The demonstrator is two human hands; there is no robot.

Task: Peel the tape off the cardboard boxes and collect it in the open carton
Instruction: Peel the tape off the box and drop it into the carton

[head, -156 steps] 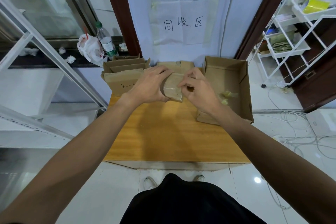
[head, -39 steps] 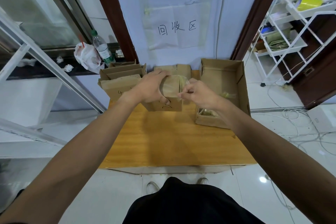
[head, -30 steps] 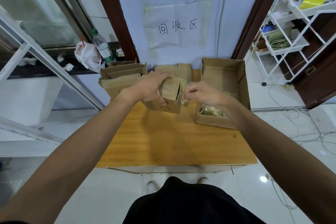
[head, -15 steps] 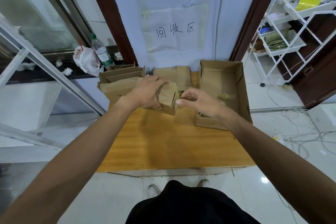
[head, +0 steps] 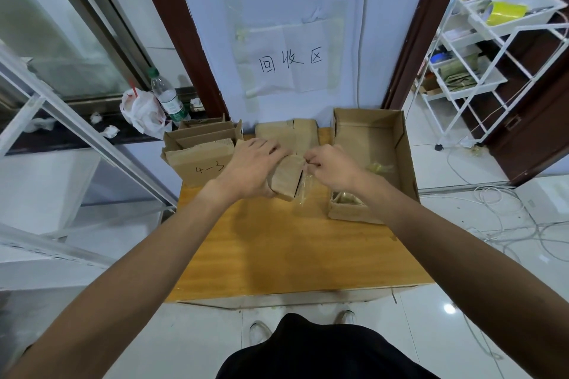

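Two hands are at work on one small box, which is held just above the table towards its far edge. The box is gripped by the left hand, fingers curled over its top and side. A clear strip of tape is pinched at its upper end by the right hand; the strip hangs down beside the box's right face, and whether its top is bonded to the cardboard cannot be told. Judgement: the peel is nearly done. The box is best braced firmly while the tape is drawn off slowly, low and along the cardboard, so that the paper facing is not torn and the strip is not snapped. Folding of the strip onto itself or onto the fingers is to be avoided. The carton stands just beside the right hand, with tape wads already inside; a short move rightward is judged sufficient for the drop.
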